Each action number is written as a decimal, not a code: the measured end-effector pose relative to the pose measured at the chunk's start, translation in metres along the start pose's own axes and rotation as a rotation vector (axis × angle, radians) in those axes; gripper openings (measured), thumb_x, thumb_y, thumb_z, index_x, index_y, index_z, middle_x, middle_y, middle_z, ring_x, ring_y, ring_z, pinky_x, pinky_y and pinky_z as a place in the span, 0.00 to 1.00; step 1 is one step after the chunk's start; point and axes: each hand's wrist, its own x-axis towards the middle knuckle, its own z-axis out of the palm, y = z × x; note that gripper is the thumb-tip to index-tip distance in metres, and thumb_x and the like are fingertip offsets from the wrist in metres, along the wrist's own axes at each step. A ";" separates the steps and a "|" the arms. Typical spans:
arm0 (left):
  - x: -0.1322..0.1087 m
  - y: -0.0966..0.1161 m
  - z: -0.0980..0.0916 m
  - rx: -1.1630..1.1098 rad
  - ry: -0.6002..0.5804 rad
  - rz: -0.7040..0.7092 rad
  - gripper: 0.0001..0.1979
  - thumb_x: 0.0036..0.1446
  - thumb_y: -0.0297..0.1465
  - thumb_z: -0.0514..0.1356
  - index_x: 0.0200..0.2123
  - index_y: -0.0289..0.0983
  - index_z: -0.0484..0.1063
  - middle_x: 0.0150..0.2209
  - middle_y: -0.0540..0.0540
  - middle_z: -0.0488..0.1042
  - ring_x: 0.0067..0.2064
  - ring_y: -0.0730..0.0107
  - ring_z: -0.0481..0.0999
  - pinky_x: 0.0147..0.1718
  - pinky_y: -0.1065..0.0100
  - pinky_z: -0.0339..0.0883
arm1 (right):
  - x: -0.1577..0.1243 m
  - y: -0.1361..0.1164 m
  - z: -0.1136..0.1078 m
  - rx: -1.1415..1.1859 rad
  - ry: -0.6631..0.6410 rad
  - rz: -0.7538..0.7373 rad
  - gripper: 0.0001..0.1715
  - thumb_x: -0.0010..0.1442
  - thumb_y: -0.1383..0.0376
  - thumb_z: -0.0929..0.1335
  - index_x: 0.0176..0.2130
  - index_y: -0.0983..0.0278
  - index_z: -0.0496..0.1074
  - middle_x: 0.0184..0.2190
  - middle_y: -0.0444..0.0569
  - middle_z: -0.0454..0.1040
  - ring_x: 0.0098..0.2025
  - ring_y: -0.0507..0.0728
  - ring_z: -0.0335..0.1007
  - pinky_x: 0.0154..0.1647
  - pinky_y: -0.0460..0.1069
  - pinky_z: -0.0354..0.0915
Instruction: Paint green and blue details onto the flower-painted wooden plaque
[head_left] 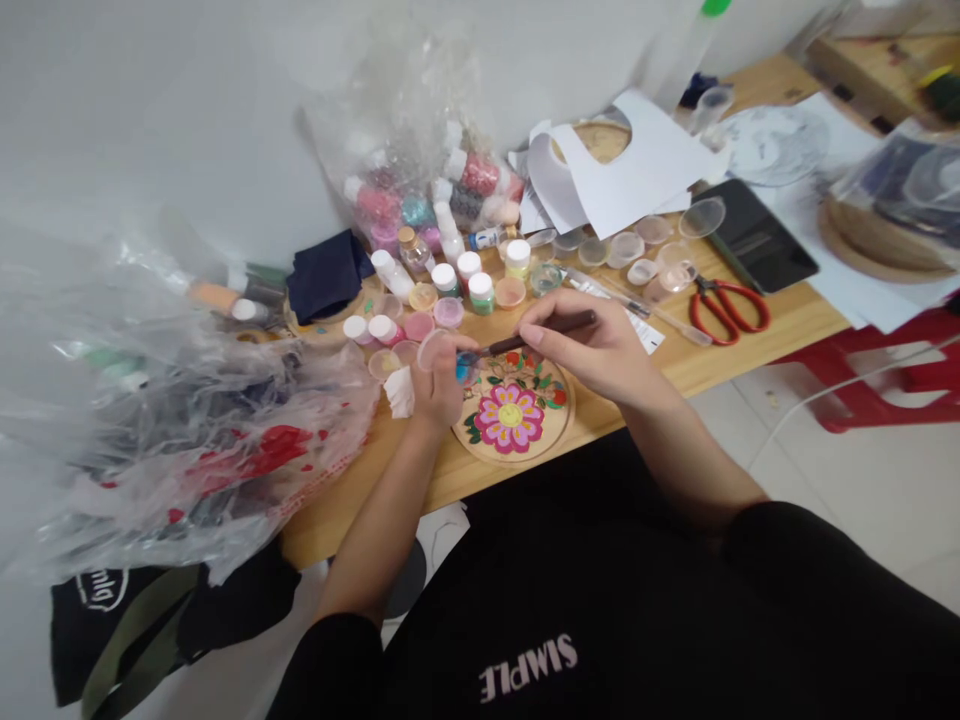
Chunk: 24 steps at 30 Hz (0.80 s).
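Observation:
My right hand (581, 345) grips a dark-handled brush (570, 322), its tip pointing left into a small cup of blue paint (466, 368). The fingers of my left hand (439, 385) are closed round that cup, above the left edge of a round wooden disc (555, 430). On the disc a pink flower (510, 418) with a yellow centre is painted, with red and green shapes behind it. A crumpled white tissue (399, 392) lies just left of my left hand.
Paint bottles and small cups (481, 292) crowd the table behind the disc. Red-handled scissors (727, 310) and a black phone (757, 235) lie to the right. Plastic bags (262, 460) cover the left end. Cut white paper (637, 170) lies at the back.

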 end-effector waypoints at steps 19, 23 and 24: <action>0.000 0.003 0.000 0.051 0.065 0.054 0.32 0.71 0.56 0.46 0.28 0.39 0.73 0.25 0.49 0.75 0.31 0.69 0.78 0.29 0.64 0.66 | -0.002 0.008 -0.004 -0.101 -0.003 -0.003 0.17 0.57 0.50 0.78 0.32 0.60 0.80 0.25 0.43 0.75 0.27 0.51 0.65 0.27 0.47 0.61; 0.000 0.006 0.002 0.002 0.089 0.046 0.32 0.70 0.56 0.48 0.27 0.40 0.74 0.23 0.49 0.74 0.31 0.69 0.79 0.29 0.64 0.67 | -0.003 0.006 -0.005 -0.127 0.007 -0.008 0.16 0.57 0.51 0.78 0.31 0.61 0.82 0.24 0.43 0.76 0.25 0.50 0.64 0.26 0.46 0.59; 0.001 0.006 0.003 -0.014 0.093 0.046 0.32 0.70 0.56 0.49 0.26 0.40 0.74 0.23 0.50 0.74 0.30 0.69 0.78 0.29 0.64 0.67 | -0.003 0.006 -0.005 -0.134 0.011 -0.010 0.17 0.57 0.51 0.78 0.31 0.61 0.82 0.25 0.43 0.76 0.25 0.49 0.64 0.26 0.46 0.59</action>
